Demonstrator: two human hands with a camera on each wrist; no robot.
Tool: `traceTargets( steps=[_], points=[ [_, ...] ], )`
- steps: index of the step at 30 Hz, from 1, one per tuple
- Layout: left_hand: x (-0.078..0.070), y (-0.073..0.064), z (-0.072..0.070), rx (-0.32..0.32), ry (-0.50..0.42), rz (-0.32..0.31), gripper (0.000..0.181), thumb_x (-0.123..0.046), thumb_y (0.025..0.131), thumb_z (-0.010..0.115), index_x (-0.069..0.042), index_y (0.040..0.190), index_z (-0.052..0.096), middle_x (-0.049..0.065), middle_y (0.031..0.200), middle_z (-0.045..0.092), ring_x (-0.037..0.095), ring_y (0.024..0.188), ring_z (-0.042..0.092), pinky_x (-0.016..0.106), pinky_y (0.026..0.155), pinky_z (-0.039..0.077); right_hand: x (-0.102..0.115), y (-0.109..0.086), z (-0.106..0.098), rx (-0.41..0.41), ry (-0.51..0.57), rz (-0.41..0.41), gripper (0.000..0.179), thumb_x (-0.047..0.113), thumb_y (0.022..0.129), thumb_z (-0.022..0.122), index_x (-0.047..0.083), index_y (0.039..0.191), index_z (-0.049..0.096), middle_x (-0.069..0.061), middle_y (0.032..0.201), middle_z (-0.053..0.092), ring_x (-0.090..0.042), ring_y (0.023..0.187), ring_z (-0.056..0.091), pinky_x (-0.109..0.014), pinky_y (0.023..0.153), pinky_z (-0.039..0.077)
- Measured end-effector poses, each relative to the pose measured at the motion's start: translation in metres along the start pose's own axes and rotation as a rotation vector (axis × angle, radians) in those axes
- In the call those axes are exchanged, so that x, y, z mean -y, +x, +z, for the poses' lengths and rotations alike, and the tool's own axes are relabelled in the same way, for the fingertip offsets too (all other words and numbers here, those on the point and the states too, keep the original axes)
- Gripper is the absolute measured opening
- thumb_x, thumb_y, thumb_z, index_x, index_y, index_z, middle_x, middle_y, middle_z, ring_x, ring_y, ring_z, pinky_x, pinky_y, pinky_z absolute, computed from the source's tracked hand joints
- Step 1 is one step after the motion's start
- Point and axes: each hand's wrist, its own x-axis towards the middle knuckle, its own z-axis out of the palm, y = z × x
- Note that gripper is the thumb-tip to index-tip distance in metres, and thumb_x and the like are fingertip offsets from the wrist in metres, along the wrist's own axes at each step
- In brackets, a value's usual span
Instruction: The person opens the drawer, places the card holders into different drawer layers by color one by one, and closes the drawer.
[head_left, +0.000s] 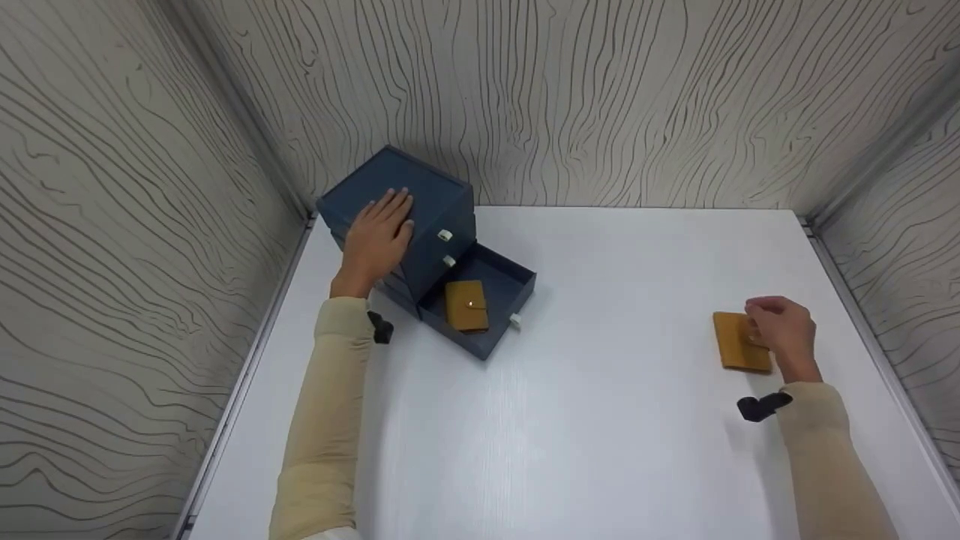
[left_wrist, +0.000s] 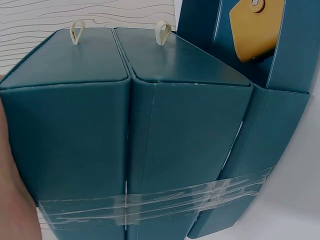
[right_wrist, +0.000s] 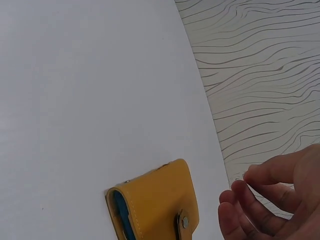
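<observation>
My left hand [head_left: 377,238] rests on top of a dark blue drawer box [head_left: 427,176], fingers spread forward over it. The box's lowest drawer [head_left: 501,279] is pulled out. Inside it lies a mustard-yellow snap wallet [head_left: 466,306], its snap strap also showing in the left wrist view. At the right, a second yellow wallet [head_left: 733,349] lies on the table. My right hand [head_left: 786,330] hovers just over its right side, fingers loosely bent and holding nothing. The right wrist view shows a gap between these fingers [right_wrist: 240,192] and the wallet [right_wrist: 160,202], whose strap is snapped down.
The white table [head_left: 585,420] is bounded by wood-grain panels [head_left: 570,97] at the back and both sides. Pale pull loops [head_left: 445,235] stick out from the drawer fronts. Clear tape [left_wrist: 165,205] wraps the box's side.
</observation>
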Motion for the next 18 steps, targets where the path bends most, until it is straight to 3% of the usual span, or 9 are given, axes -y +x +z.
traceTargets(
  steps=[8,14,18],
  points=[
    [0.001,0.0,0.0,-0.001,-0.01,0.001,0.057,-0.039,0.116,0.033,-0.015,0.168,0.036,0.0,0.175,0.032,0.021,0.166,0.024,0.045,0.138,0.016,-0.007,0.0,-0.006,0.005,-0.046,0.009,0.06,0.038,0.112,0.047,-0.006,0.152,0.05,-0.028,0.149,0.054,-0.033,0.124,0.058,-0.017,0.082,0.048],
    [0.002,0.001,0.0,0.004,-0.009,0.002,0.057,-0.04,0.116,0.033,-0.015,0.168,0.035,0.0,0.175,0.032,0.021,0.166,0.024,0.045,0.139,0.015,-0.015,0.001,-0.006,0.011,-0.067,0.023,0.061,0.036,0.111,0.047,-0.008,0.152,0.049,-0.031,0.15,0.052,-0.038,0.126,0.056,-0.022,0.084,0.047],
    [0.002,0.0,0.0,0.005,-0.015,0.002,0.057,-0.04,0.116,0.033,-0.015,0.168,0.035,0.0,0.176,0.032,0.021,0.166,0.024,0.045,0.138,0.015,-0.021,0.0,-0.007,0.015,-0.074,0.022,0.062,0.036,0.11,0.046,-0.009,0.153,0.047,-0.034,0.151,0.05,-0.043,0.13,0.054,-0.032,0.092,0.05]
  ],
)
